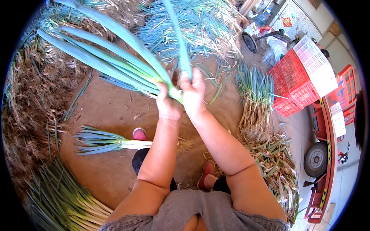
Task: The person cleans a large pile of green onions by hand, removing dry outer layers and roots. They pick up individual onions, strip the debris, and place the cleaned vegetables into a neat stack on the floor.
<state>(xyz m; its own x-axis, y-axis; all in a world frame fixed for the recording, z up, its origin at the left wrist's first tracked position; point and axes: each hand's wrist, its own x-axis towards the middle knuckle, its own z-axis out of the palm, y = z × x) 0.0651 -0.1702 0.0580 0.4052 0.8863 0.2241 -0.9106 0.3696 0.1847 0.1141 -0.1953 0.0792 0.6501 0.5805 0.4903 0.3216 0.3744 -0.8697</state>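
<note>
My left hand (pixel 169 102) grips a green onion (pixel 131 65) at the point where its leaves fan out, thumb on top. The broad blue-green leaves spread to the upper left. Beside it, my right hand (pixel 193 93) is closed on a single long leaf (pixel 177 37) that points up, away from me. The lower end of the onion is hidden behind my hands and forearms. On the ground below, a small bunch of trimmed green onions (pixel 112 141) lies partly behind my left forearm, with its roots showing on the other side.
Heaps of green onions lie at the far side (pixel 190 26) and left (pixel 40 83). Cleaned onions (pixel 72 202) are piled at lower left. Right of me stand a rooty bundle (pixel 255 98), stripped leaves (pixel 277 167), red crates (pixel 294 78) and a cart with a wheel (pixel 316 159).
</note>
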